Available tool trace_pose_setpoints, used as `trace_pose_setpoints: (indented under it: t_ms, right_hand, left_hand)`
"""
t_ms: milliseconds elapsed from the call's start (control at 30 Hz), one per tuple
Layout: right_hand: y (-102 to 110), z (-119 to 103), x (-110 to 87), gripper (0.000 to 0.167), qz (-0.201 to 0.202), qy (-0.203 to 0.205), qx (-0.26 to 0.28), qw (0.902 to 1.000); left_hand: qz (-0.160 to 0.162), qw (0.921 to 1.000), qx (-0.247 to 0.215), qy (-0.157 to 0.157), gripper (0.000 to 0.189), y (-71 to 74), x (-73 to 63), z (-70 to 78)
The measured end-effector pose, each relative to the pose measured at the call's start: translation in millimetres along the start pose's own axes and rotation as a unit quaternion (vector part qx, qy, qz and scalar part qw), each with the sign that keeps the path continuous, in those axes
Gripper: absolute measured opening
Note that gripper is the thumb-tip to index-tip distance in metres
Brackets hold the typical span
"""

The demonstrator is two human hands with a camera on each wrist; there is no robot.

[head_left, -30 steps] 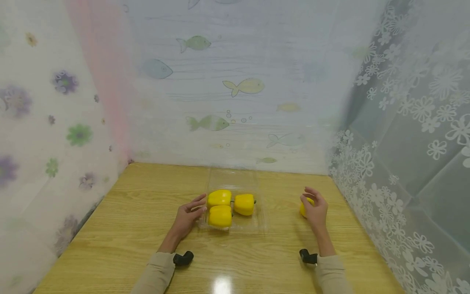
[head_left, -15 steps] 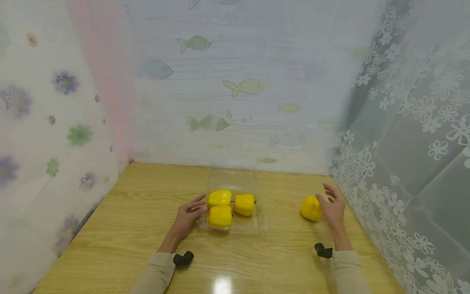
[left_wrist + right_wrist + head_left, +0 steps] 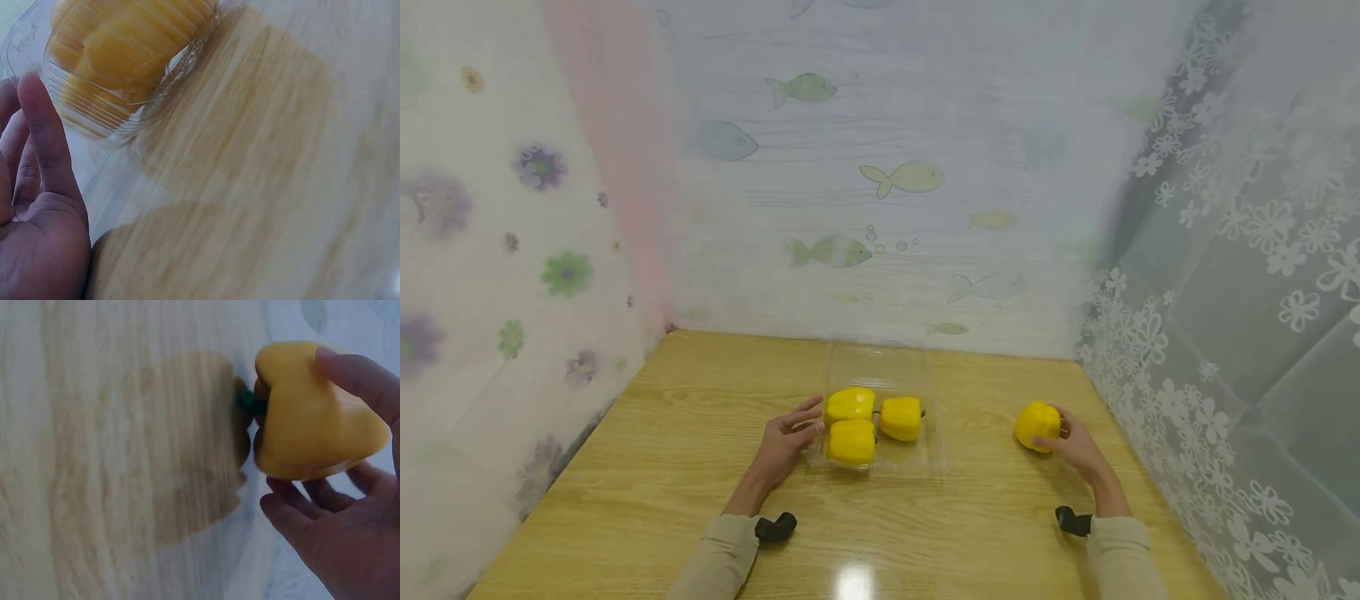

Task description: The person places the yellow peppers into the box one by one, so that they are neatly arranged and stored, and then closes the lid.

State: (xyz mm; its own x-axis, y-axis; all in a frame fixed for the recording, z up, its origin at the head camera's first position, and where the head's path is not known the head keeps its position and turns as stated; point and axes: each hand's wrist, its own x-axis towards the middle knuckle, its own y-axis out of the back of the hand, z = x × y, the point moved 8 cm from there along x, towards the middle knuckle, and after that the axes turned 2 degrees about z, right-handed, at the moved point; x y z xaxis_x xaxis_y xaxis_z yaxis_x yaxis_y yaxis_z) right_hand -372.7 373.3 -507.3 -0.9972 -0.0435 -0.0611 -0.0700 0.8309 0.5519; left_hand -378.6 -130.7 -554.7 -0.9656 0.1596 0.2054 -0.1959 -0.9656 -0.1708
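Observation:
On the right of the table, my right hand (image 3: 1081, 450) holds a yellow bell pepper (image 3: 1036, 425) between thumb and fingers. The right wrist view shows its green stem (image 3: 252, 403) turned away from the palm, with the thumb on one side and the other fingers opposite. A clear plastic clamshell container (image 3: 913, 458), lid raised at the back, stands mid-table with three yellow bell peppers (image 3: 852, 442) inside. Beside its left side, my left hand (image 3: 781, 446) rests with loosely extended fingers. In the left wrist view a fingertip (image 3: 34, 87) touches the container's rim.
The wooden table (image 3: 700, 500) meets a fish-patterned curtain (image 3: 880, 283) at the back. Flower-patterned sheets flank it left and right. A black wrist-mounted piece (image 3: 775, 527) sits at the left cuff, another (image 3: 1072, 522) at the right.
My right hand first drew back rightward from the lone pepper, then came round its right side and took hold of it. The left hand and the container have stayed in place.

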Motion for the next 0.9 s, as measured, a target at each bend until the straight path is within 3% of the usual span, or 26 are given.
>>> trace_pose_setpoints:
  t_ms: [400, 667, 900]
  right_hand:
    - [-13, -8, 7.8, 0.087, 0.049, 0.059, -0.011, 0.997]
    - [-19, -14, 14.4, 0.099, 0.066, 0.053, -0.045, 0.9954]
    - [-27, -26, 16.9, 0.096, 0.092, 0.077, -0.047, 0.9917]
  left_hand:
    - [-0.001, 0.9999, -0.012, -0.003, 0.042, -0.4, -0.1, 0.0]
    - [0.005, 0.9999, -0.013, -0.001, 0.042, -0.2, -0.1, -0.5]
    - [0.006, 1.0, 0.001, -0.006, 0.04, 0.3, -0.8, -0.8]
